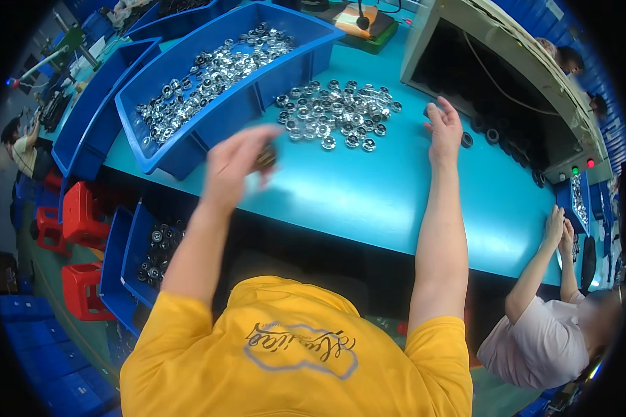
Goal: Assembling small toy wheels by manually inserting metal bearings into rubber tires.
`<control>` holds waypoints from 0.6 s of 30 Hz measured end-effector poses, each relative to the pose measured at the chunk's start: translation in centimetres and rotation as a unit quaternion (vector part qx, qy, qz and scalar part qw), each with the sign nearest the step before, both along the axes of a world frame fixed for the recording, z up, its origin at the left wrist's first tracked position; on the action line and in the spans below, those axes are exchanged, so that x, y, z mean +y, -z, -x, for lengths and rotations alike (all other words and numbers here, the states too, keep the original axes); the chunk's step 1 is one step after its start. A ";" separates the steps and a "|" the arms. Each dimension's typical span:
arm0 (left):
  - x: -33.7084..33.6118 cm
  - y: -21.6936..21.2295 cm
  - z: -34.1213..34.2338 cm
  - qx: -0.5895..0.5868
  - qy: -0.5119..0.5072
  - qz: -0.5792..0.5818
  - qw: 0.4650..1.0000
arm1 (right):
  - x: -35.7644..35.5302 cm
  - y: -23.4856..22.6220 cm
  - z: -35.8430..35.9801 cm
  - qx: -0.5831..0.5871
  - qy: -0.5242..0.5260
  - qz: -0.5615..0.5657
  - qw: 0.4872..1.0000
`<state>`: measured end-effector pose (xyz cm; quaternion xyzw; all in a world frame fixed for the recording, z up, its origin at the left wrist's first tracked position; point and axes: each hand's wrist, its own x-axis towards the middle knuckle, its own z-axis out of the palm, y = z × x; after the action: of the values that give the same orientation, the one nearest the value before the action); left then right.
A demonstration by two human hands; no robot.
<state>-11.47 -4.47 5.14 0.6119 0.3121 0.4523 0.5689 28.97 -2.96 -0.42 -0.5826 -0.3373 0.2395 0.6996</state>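
Head view. Two hands of the person are in frame. The left hand (233, 161) is blurred above the teal table (368, 201); its fingers are drawn close around a small dark part (266, 157), though the blur hides the exact grip. The right hand (444, 128) rests on the table with fingers loosely spread, touching a small dark piece at its fingertips; it encloses nothing.

One loose pile of shiny metal rings (337, 112) lies on the table between the two hands, too many to count. One large blue bin (236, 104) just left of the pile holds many more of the same rings. Two further blue bins stand beyond it to the left. One lower blue bin (135, 257) below the table edge holds dark round parts.

A grey machine housing (508, 62) with a dark opening stands just right of the right hand. Another person's hands (556, 226) rest at the table's right end.

The near half of the table is bare up to its front edge.
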 end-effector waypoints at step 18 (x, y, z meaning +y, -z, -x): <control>-1.6 -1.7 -2.0 0.214 0.012 -0.250 0.944 | -1.8 -3.2 8.6 0.088 -0.318 -0.080 0.941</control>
<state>-9.52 -6.10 6.88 0.8202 0.2966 0.3674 0.3229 20.36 -4.73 2.75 -0.3635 -0.4599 0.4723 0.6583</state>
